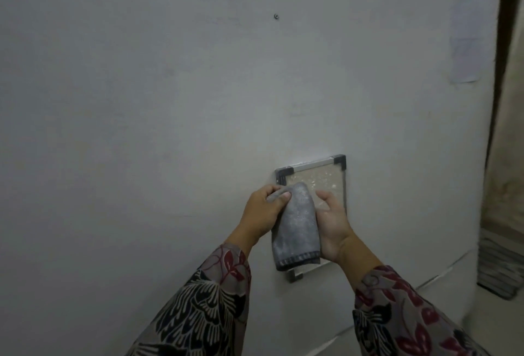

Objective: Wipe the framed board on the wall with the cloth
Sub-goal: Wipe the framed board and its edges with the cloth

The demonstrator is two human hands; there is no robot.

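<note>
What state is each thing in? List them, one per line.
framed board: on the wall, upright, speckled surface, lower part hidden.
cloth: grey, folded, held in front of the board.
left hand: fingers pinching the cloth's top edge.
right hand: open palm against the cloth's side.

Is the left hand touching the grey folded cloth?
Touching. The head view shows the left hand with thumb and fingers pinching the upper edge of the grey folded cloth.
</note>
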